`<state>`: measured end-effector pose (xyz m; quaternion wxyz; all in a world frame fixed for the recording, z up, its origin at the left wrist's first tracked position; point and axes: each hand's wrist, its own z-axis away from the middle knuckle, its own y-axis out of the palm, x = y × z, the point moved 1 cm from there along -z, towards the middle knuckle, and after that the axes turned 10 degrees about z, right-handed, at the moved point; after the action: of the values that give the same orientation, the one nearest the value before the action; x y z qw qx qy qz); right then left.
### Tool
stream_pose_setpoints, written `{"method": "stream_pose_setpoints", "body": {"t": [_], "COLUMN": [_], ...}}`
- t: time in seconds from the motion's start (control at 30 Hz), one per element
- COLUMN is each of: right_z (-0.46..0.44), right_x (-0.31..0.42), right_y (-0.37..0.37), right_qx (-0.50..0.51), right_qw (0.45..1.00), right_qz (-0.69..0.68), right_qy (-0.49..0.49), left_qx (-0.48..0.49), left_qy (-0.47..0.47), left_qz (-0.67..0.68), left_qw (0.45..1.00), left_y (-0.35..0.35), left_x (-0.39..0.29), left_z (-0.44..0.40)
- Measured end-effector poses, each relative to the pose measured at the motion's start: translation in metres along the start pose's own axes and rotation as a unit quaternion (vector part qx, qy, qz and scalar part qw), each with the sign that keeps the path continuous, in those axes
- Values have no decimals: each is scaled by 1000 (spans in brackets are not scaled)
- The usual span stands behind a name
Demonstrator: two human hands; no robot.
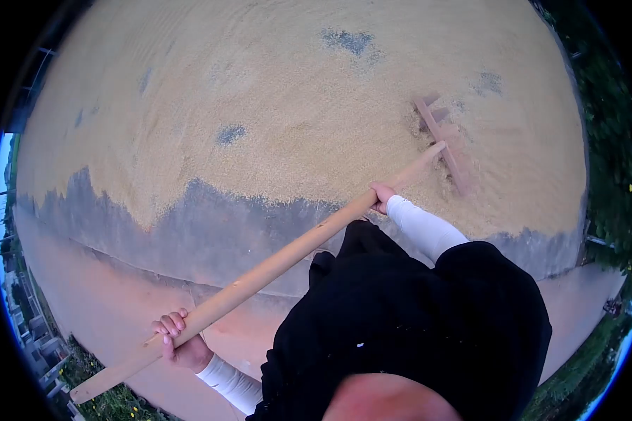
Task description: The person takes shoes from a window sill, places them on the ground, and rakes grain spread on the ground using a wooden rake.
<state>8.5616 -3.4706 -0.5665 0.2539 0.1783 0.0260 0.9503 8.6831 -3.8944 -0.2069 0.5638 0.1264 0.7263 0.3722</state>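
A long wooden rake point(281, 263) runs diagonally from lower left to upper right across my body. My left hand point(188, 344) is closed around the handle near its lower-left end. Further along the shaft, toward the toothed head, my right hand point(381, 197) grips it too. The wooden rake head point(434, 125) rests on or in a spread layer of tan grain point(274, 126), its teeth slightly blurred and partly hidden. White sleeves cover both my forearms.
Dark patches of bare ground point(230, 134) show through the grain, which ends in a ragged edge on grey concrete point(239, 224). Reddish paving point(119, 302) lies nearer to me. Green plants point(614, 126) border the right side, and more grow at lower left.
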Motion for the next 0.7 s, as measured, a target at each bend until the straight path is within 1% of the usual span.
{"method": "stream_pose_setpoints", "body": {"t": [0.1, 0.13, 0.17, 0.2, 0.23, 0.3, 0.33, 0.43, 0.53, 0.6, 0.7], "right_z": [31, 40, 53, 63, 90, 90, 93, 108, 114, 112, 88], "right_x": [-53, -73, -94, -114, -127, -174, -196, -243, -258, -254, -232], "right_y": [86, 115, 143, 170, 199, 246, 266, 310, 332, 341, 340], "right_qx": [35, 55, 78, 79, 85, 128, 141, 170, 204, 200, 134], "right_qw": [998, 995, 994, 992, 991, 981, 976, 968, 957, 956, 974], "right_qz": [49, 87, 81, 93, 96, 137, 149, 170, 191, 202, 182], "right_qy": [8, 1, 11, 21, 26, 58, 66, 68, 82, 71, 31], "left_qx": [-61, -78, -83, -89, -101, -106, -117, -144, -160, -170, -191], "left_qy": [72, 100, 120, 142, 152, 222, 235, 281, 322, 317, 280], "left_qz": [-15, -22, -28, -36, -40, -55, -61, -91, -110, -105, -67], "left_qw": [995, 992, 989, 985, 982, 968, 963, 945, 927, 927, 938], "left_y": [-43, -58, -71, -83, -97, -122, -134, -165, -198, -223, -273], "left_x": [-81, -109, -137, -164, -190, -242, -258, -294, -315, -311, -281], "left_z": [24, 34, 46, 59, 76, 104, 118, 149, 164, 155, 114]}}
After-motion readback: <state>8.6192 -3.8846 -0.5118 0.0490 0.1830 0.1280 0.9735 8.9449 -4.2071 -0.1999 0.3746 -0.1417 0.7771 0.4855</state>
